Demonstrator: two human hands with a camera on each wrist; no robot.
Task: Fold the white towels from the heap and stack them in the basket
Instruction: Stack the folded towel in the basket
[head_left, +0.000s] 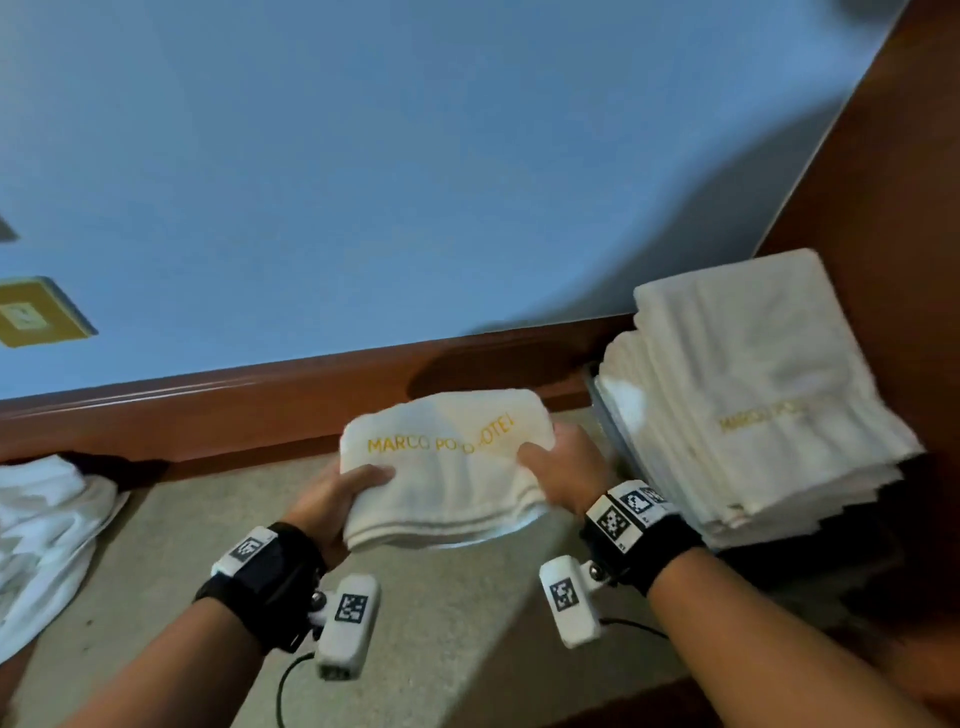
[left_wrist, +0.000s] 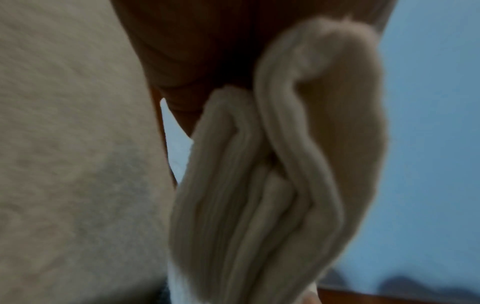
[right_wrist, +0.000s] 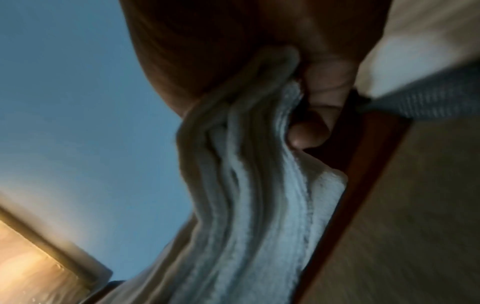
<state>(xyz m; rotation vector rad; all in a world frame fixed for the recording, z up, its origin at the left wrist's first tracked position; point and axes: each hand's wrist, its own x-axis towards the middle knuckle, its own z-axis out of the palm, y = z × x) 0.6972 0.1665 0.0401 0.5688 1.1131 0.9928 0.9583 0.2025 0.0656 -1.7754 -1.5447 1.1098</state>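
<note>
Folded towel (head_left: 447, 467) gripped at both ends: left hand (head_left: 332, 499) thumb on top, right hand (head_left: 563, 467) fingers (right_wrist: 309, 131) curled beneath.

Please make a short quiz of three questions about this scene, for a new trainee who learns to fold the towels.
1. True or false: both hands grip the folded towel at once.
2. Multiple choice: where is the stack of folded towels?
A. to the person's right of the held towel
B. to the person's left of it
C. under the left hand
3. Fill the gap: the loose heap of white towels lies on the person's ____ side.

Key:
1. True: the left hand holds one end and the right hand the other.
2. A
3. left
</note>
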